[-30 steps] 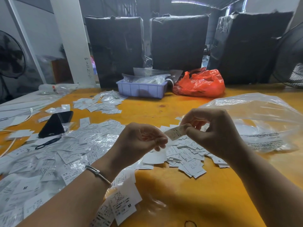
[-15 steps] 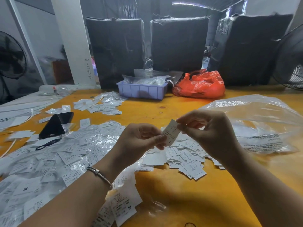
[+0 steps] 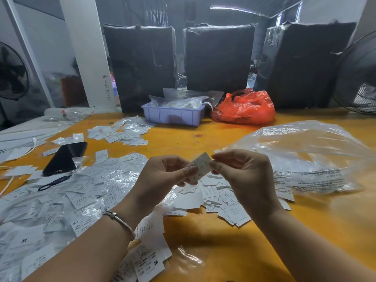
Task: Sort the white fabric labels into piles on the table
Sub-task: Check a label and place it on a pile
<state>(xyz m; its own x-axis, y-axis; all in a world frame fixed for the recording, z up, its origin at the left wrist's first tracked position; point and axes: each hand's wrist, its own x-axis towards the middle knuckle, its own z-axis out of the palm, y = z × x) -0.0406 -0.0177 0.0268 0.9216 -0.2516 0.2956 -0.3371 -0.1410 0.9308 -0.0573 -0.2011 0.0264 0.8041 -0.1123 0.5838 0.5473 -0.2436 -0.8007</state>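
A small white fabric label (image 3: 200, 164) is held upright above the orange table (image 3: 234, 245). My left hand (image 3: 160, 180) pinches its lower left side and my right hand (image 3: 242, 176) pinches its right edge. Under the hands lies a heap of white labels (image 3: 227, 204), one marked XL. A wide spread of labels and clear wrappers (image 3: 67, 200) covers the table's left side, with S, M and XS marks. A smaller pile of labels (image 3: 120, 133) sits further back. More labels marked M (image 3: 148, 259) lie near my left forearm.
A large clear plastic bag (image 3: 305, 155) lies at the right. A black phone (image 3: 65, 157) and a black loop sit at the left. A lilac tray (image 3: 173, 115), a red bag (image 3: 244, 108) and three black wrapped bundles stand at the back. Fans flank both sides.
The label has turned from lying nearly flat between my hands to standing upright. Both hands have drawn closer together and risen slightly.
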